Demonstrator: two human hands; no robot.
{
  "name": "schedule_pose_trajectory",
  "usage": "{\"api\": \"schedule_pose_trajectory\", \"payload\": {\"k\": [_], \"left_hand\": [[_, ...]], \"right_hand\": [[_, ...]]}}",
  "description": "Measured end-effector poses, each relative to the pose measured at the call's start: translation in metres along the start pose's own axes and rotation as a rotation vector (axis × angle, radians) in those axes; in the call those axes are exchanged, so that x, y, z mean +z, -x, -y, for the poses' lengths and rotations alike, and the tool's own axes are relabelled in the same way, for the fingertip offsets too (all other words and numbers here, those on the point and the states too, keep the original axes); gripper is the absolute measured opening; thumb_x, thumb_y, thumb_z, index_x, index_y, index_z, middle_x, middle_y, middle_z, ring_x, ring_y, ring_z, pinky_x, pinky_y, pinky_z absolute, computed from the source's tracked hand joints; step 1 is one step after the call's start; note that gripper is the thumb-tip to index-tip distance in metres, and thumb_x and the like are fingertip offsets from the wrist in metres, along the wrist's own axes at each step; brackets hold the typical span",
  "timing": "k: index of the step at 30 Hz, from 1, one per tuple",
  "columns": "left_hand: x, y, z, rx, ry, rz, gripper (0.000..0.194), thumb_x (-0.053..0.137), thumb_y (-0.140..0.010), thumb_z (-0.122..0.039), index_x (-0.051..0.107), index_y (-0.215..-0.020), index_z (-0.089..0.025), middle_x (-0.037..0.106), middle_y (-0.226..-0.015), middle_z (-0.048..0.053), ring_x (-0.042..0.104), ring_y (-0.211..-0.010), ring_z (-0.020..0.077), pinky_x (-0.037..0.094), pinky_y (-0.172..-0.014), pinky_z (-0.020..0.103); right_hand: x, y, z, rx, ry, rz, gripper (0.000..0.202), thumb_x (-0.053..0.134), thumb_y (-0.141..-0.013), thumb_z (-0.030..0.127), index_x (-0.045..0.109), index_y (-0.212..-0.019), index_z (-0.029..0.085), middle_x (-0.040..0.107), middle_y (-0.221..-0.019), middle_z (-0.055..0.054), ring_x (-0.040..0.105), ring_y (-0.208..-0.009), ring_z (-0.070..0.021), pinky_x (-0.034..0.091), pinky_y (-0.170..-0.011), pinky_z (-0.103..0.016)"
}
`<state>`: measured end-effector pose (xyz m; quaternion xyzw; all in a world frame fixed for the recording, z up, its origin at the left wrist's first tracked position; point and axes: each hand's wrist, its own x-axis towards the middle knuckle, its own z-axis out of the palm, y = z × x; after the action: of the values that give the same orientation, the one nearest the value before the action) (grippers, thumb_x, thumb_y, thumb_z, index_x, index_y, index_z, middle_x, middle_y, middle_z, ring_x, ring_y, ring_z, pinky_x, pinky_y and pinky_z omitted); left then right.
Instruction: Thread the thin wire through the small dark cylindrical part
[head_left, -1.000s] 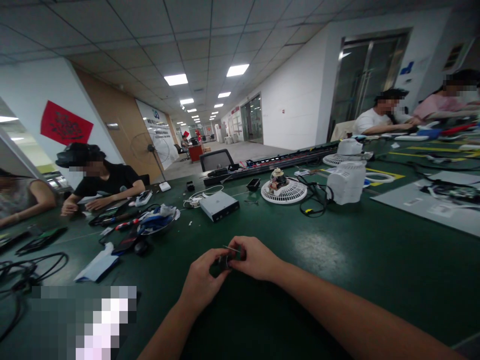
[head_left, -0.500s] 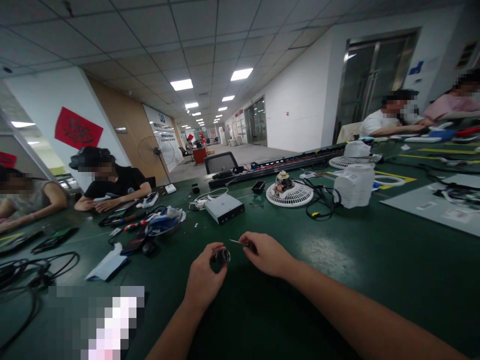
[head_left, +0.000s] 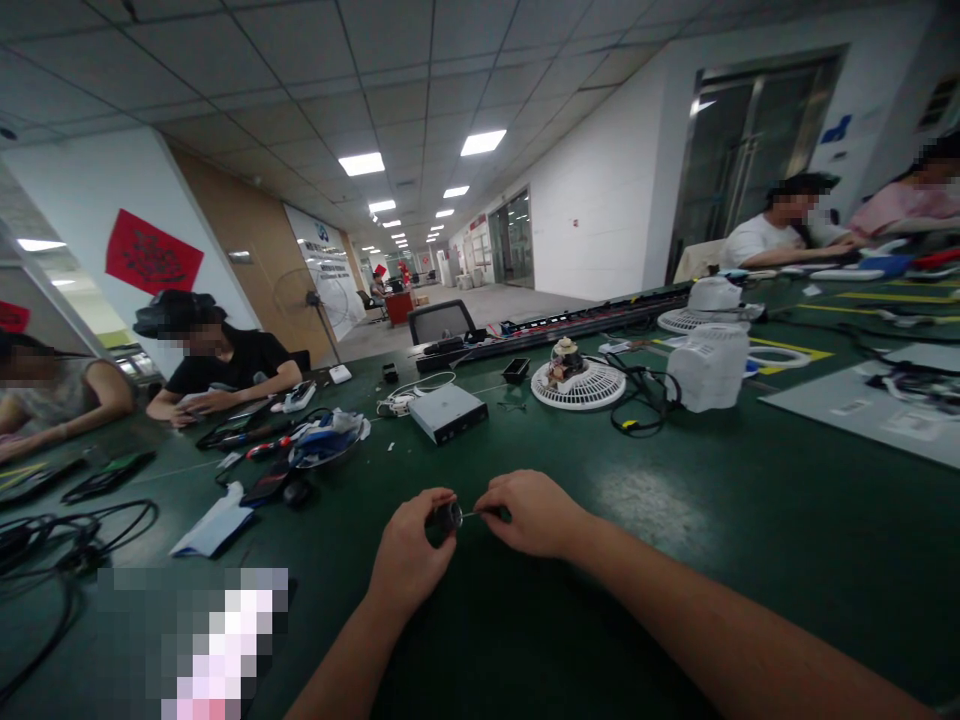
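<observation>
My left hand (head_left: 411, 552) is closed around a small dark cylindrical part (head_left: 449, 516), gripped between thumb and fingers, with its round end facing right. In my right hand (head_left: 534, 514), thumb and fingers pinch a thin metal tool (head_left: 470, 514); its kind is too small to make out. The tool's tip points left and meets the round end of the part, though I cannot tell whether it goes inside. Both hands are just above the green table (head_left: 540, 620). Beyond them lies a silver disc drive (head_left: 448, 412).
Behind the drive are a white cable (head_left: 401, 400), a small black box (head_left: 516, 370) and a round white fan grille (head_left: 579, 385) bearing a motor. A white housing (head_left: 705, 370) stands right. Tools and a blue cloth (head_left: 330, 437) lie left. Co-workers sit at both sides.
My right hand has turned slightly, bringing the tool's tip down and against the part's end. The part has tilted a little more to the right in my left hand.
</observation>
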<state>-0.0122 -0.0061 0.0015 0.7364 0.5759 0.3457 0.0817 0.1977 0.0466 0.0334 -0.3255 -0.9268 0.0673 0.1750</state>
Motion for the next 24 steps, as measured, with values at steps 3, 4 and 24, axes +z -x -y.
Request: {"api": "schedule_pose_trajectory", "payload": {"k": [3, 4, 24], "left_hand": [[-0.0014, -0.0005, -0.0007, -0.001, -0.027, 0.018, 0.039, 0.062, -0.075, -0.014, 0.061, -0.113, -0.024, 0.069, -0.107, 0.005, 0.065, -0.100, 0.0220, 0.051, -0.091, 0.041], [-0.0019, -0.0008, -0.0011, -0.003, -0.039, 0.019, 0.038, 0.062, -0.075, -0.014, 0.062, -0.112, -0.023, 0.069, -0.106, 0.005, 0.065, -0.099, 0.0220, 0.051, -0.090, 0.041], [-0.0049, -0.0012, -0.0042, 0.069, -0.120, 0.038, 0.037, 0.064, -0.073, -0.013, 0.067, -0.109, -0.022, 0.071, -0.098, 0.006, 0.064, -0.093, 0.0224, 0.051, -0.084, 0.039]], "right_hand": [[-0.0005, -0.0004, 0.0018, 0.079, 0.028, -0.018, 0.028, 0.051, -0.087, 0.028, 0.074, -0.102, 0.025, 0.072, -0.091, -0.005, 0.064, -0.082, -0.0202, 0.043, -0.071, -0.029], [-0.0003, -0.0005, 0.0021, 0.089, 0.033, -0.016, 0.028, 0.051, -0.087, 0.028, 0.075, -0.101, 0.025, 0.072, -0.091, -0.005, 0.064, -0.082, -0.0205, 0.043, -0.071, -0.030], [-0.0011, 0.0008, 0.0029, -0.030, 0.010, 0.042, 0.024, 0.052, -0.086, 0.028, 0.075, -0.093, 0.022, 0.073, -0.088, -0.004, 0.064, -0.080, -0.0186, 0.043, -0.072, -0.028]]}}
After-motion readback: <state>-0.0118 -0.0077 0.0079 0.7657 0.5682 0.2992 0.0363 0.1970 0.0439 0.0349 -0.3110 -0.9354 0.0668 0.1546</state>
